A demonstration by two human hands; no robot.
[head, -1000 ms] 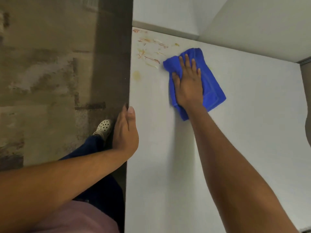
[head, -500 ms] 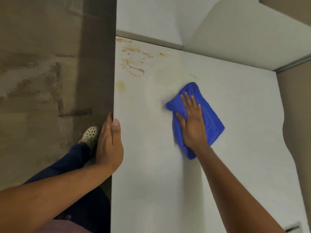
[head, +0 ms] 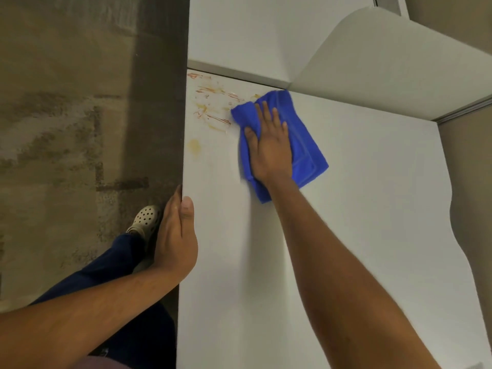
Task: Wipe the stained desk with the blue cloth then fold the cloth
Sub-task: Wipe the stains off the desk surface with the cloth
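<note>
No container stood on the desk [head: 346,235], and no label or writing could be read anywhere in the view. The desk was white, with a straight left edge and a wavy right edge, and partition panels [head: 386,70] rose behind its far side. The blue cloth [head: 306,145] lay flat on the far part of the desk, near the back left corner, folded into a thick pad with several layers showing at its right border. The right hand [head: 271,150] was pressed flat on top of the cloth with the palm down; its fingers [head: 266,113] were stretched out and only a little spread, and the thumb [head: 250,134] lay on the left part of the cloth. This hand did not clamp the cloth, it only pushed it against the surface. The left border of the cloth touched the stains [head: 213,107], which were orange and reddish streaks in the back left corner of the desk, and one more yellowish spot [head: 194,146] sat a little nearer, close to the left edge. The left hand [head: 175,235] held the left edge of the desk, with the thumb on the top and the fingers going down over the side, where they were hidden. Below this hand a dark blue trouser leg [head: 106,267] and a pale perforated shoe [head: 145,217] were seen on the mottled floor [head: 66,129].
</note>
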